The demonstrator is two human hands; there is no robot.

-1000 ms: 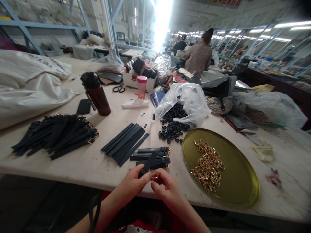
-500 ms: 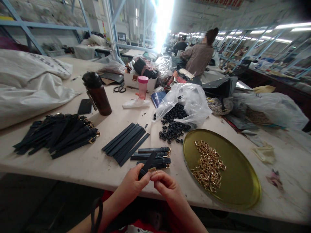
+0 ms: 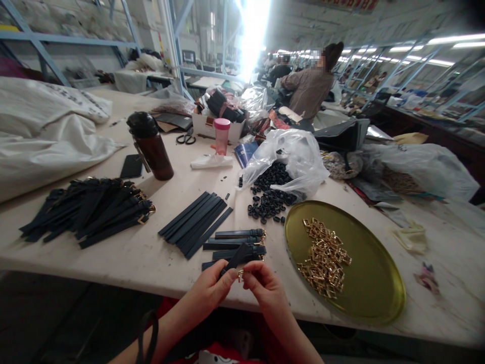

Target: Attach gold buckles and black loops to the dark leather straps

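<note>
Your left hand [image 3: 212, 284] grips a dark strap [image 3: 235, 258], slanting away rightward, near end hidden; your right hand [image 3: 265, 285] pinches a partly covered gold buckle [image 3: 240, 275].

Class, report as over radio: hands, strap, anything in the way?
Left hand gripping dark strap. Right hand pinching gold buckle. Buckled straps lying close beyond.

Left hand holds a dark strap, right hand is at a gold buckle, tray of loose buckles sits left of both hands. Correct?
One error: the tray of loose buckles sits to the right of both hands, as the head view shows. The left hand holds a dark strap, and the right hand is at a gold buckle.
</note>
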